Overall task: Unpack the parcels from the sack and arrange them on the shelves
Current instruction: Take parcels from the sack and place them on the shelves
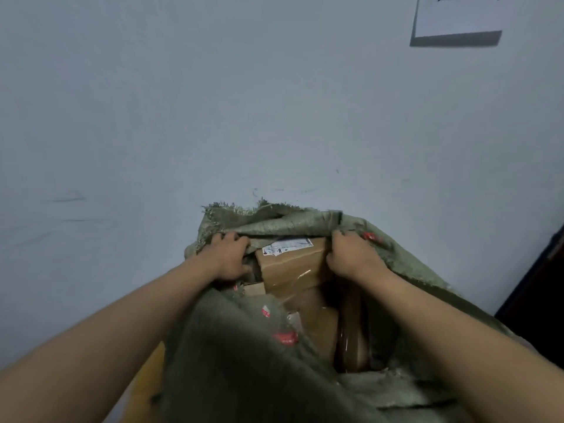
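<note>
Gripping the frayed far rim of the green woven sack, the left hand is curling its fingers over the cloth, with the fingertips tucked out of sight inside the fold. Low on the left, a yellowish-brown surface is peeking out beside the sack; too little of it is showing to say what it is. The sack is leaning against a pale wall, its mouth held wide, and red printed marks on the near cloth are too blurred to read.

Inside the mouth, a cardboard parcel is sitting uppermost between the two hands, clear tape shining across its side and a white label on its top partly covered by the sack's rim; the print is not legible. Below it, more brown parcels are lying deeper in the sack, and shadow is hiding their edges and number.

The right hand is clenching the rim on the parcel's right, thumb side toward the box, fingers buried in the fabric. Whether it is also touching the parcel cannot be told.

At upper right, a white sheet on the wall is being cut off by the frame. A dark object at the right edge is unidentifiable.
</note>
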